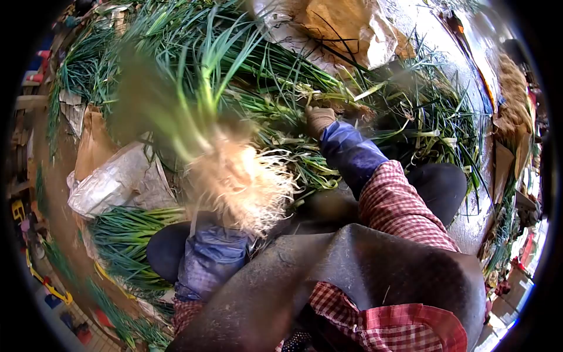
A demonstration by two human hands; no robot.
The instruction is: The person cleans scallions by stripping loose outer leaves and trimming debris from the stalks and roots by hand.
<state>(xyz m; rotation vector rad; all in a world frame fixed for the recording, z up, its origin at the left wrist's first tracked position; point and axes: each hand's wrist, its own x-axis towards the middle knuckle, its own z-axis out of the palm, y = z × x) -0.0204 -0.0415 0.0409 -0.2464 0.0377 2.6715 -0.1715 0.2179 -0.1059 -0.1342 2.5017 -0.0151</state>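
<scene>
A bunch of green onions (205, 100) is raised close to the camera, its leaves pointing away and its pale, stringy roots (234, 182) toward me. My left arm, in a blue sleeve cover (212, 258), reaches up to this bunch. The roots hide the left hand's fingers, but the bunch is held up there. My right hand (320, 121), in a tan glove, is farther out, in the pile of green onions (275, 76). Its fingers are curled around stalks at the pile's near side; the exact grip is partly hidden.
A dark apron (399, 264) covers my lap between my knees. A smaller heap of green onions (132, 240) lies at the left, below a white plastic sack (126, 179). Another sack, white and tan (346, 29), lies beyond the pile. Wet plastic sheeting (469, 226) is at the right.
</scene>
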